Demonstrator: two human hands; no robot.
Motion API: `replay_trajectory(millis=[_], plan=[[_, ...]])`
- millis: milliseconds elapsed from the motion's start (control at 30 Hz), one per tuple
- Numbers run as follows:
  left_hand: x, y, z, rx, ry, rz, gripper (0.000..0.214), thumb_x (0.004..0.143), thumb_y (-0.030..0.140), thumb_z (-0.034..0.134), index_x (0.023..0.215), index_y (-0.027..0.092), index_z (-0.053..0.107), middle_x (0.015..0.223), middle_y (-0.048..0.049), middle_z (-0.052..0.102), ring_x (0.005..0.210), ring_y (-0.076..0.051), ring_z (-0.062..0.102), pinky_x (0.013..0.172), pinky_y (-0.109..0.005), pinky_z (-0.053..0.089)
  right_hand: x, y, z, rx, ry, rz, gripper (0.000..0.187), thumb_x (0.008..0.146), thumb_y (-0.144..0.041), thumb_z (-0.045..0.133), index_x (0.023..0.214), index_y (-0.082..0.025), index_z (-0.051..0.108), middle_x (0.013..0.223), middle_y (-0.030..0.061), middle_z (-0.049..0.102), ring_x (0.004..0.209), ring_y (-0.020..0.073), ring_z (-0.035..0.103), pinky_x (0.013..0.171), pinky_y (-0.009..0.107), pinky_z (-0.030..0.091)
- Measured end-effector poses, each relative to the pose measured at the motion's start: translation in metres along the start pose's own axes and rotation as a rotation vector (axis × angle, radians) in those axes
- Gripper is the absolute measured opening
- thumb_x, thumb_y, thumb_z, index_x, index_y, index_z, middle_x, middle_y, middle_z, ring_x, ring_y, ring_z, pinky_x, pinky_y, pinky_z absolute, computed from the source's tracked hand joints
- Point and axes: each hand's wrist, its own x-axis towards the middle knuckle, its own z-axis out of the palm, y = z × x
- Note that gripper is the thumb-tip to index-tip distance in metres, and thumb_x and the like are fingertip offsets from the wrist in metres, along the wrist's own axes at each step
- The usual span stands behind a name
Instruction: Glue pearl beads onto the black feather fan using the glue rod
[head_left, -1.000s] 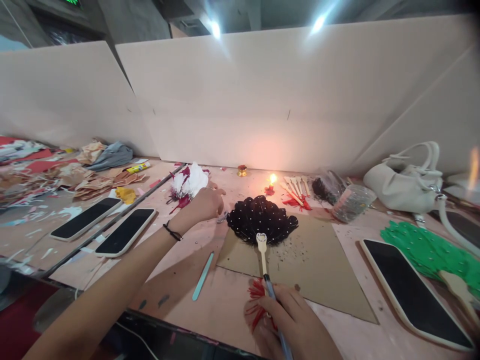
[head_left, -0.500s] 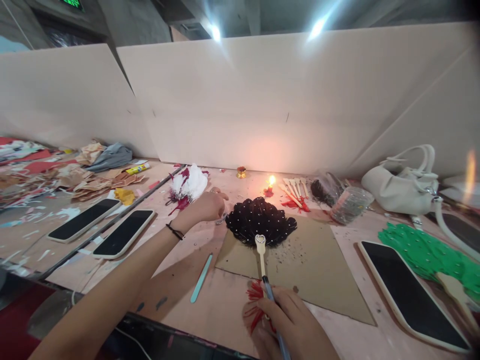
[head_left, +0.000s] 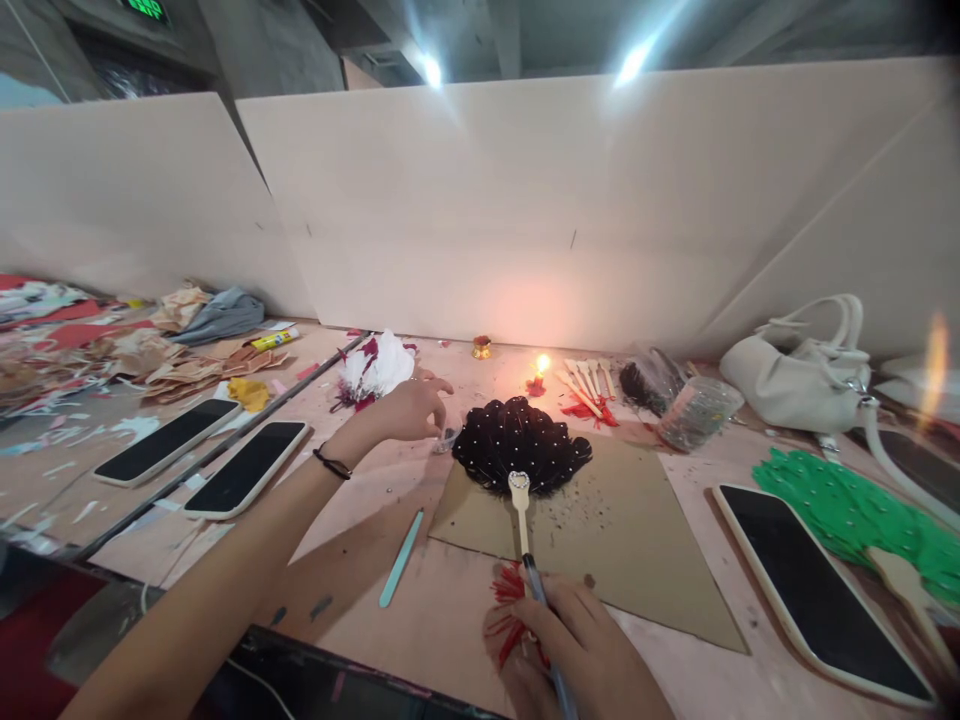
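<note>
My left hand (head_left: 416, 408) reaches over a small clear dish (head_left: 448, 436), its thumb and finger curled down at the dish's edge; whatever they pinch is hidden or too small to name. A black feather fan (head_left: 521, 440) dotted with small white beads lies on brown cardboard (head_left: 637, 540). Its pale wooden handle (head_left: 523, 515) bears a heart of shiny stones. My right hand (head_left: 589, 645) is closed around a pen-like tool (head_left: 546, 620) with a dark tip end, which overlaps the lower handle. A red tassel (head_left: 508, 585) spreads beside those fingers.
A lit candle (head_left: 540, 375) burns behind the fan, near several wooden handles (head_left: 589, 378) with red tassels. A green beaded fan (head_left: 847, 515), a phone (head_left: 817, 590) and a white handbag (head_left: 795, 375) lie right. A teal stick (head_left: 401, 558) and white feathers (head_left: 379, 362) are left.
My left hand has shifted slightly left and up at the small dish, uncovering more of it. The right hand, pen-like tool and fan stay nearly in place.
</note>
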Motion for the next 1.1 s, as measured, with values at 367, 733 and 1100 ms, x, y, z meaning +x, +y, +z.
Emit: replay_trajectory(millis=[367, 733, 1100], plan=[[-0.016, 0.001, -0.012, -0.155, 0.103, 0.062, 0.009, 0.088, 0.02, 0.072, 0.081, 0.019, 0.078, 0.137, -0.0139, 0.064, 0.133, -0.038, 0.055, 0.121, -0.06, 0.039, -0.01, 0.01, 0.009, -0.009, -0.1, 0.007, 0.055, 0.083, 0.001, 0.066, 0.131, -0.026, 0.071, 0.123, 0.0122, 0.079, 0.114, 0.0301, 0.078, 0.093, 0.039, 0.068], [-0.02, 0.091, -0.027, -0.963, 0.05, 0.206, 0.014, 0.101, 0.036, 0.074, 0.098, 0.025, 0.082, 0.142, -0.011, 0.067, 0.134, -0.029, 0.063, 0.111, -0.046, 0.049, 0.002, 0.015, -0.03, 0.179, 0.39, 0.091, 0.033, 0.108, -0.023, 0.057, 0.132, -0.035, 0.076, 0.13, 0.0039, 0.084, 0.111, 0.0277, 0.084, 0.092, 0.036, 0.072], [-0.025, 0.186, -0.018, -1.508, 0.097, 0.121, 0.027, 0.095, 0.05, 0.083, 0.09, 0.024, 0.088, 0.126, -0.0103, 0.068, 0.127, -0.027, 0.062, 0.109, -0.038, 0.048, 0.069, 0.001, -0.119, 0.005, 0.537, -0.113, 0.027, 0.095, -0.013, 0.075, 0.117, -0.026, 0.068, 0.105, 0.0028, 0.084, 0.094, 0.0207, 0.084, 0.087, 0.031, 0.07]])
